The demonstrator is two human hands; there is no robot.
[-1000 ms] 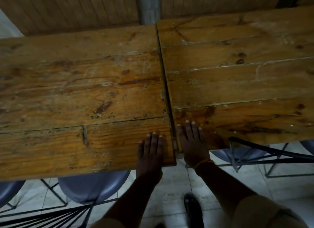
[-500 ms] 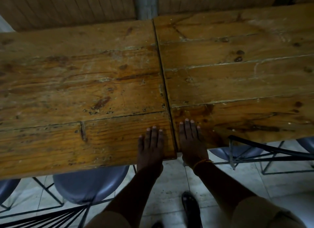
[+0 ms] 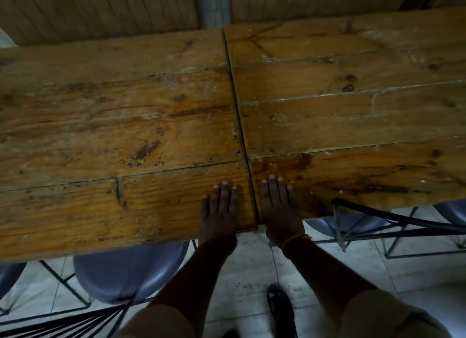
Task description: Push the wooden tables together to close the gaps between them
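Two worn plank tables stand side by side: the left wooden table and the right wooden table. Only a thin dark seam runs between them from the far edge to the near edge. My left hand lies flat, palm down, on the near right corner of the left table. My right hand lies flat on the near left corner of the right table, an orange band at its wrist. Both hands flank the seam and hold nothing. The left table's near edge sticks out slightly closer to me than the right one's.
A blue round chair seat on a black wire frame sits under the left table, with another blue seat and black metal frame under the right. A wood-panelled wall is behind. My sandalled foot rests on pale floor tiles.
The seam between the tables has narrowed at the near end. Both hands stay flat at the corners and have drawn closer together with the tables.
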